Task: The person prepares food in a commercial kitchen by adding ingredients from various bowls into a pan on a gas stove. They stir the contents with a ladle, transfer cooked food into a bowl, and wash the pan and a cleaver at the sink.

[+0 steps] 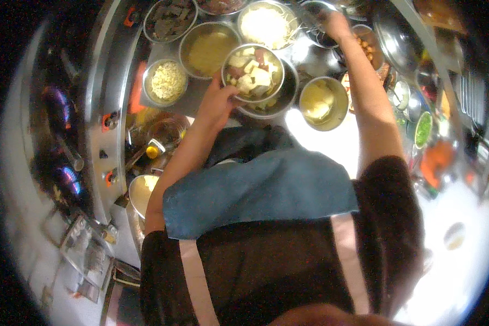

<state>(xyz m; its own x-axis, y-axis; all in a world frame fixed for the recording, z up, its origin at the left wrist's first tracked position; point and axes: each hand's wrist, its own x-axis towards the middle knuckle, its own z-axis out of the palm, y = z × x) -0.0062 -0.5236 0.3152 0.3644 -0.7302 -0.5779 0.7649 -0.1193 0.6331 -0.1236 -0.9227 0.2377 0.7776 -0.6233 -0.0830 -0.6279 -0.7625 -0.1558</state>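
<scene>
My left hand (224, 95) grips the near-left rim of a round metal bowl (275, 93). Pale cut chunks (258, 79) and some reddish pieces lie inside it. The bowl is held above a wider, darker pan (290, 91), covering most of it. My right hand (335, 26) reaches out to the far side, over a metal container (320, 6). Its fingers are blurred, and whether they hold the dark utensil-like shape beside them is unclear. Between my forearms, to the right of the held bowl, stands a metal pot (339, 118) with yellowish contents.
Around the held bowl stand a bowl of yellow liquid (182, 59), a bowl of pale bits (146, 87) and a bowl of white shreds (242, 30). Burner flames (71, 179) glow at left, behind a metal edge with control knobs (111, 121). Chopped greens (424, 129) sit at right.
</scene>
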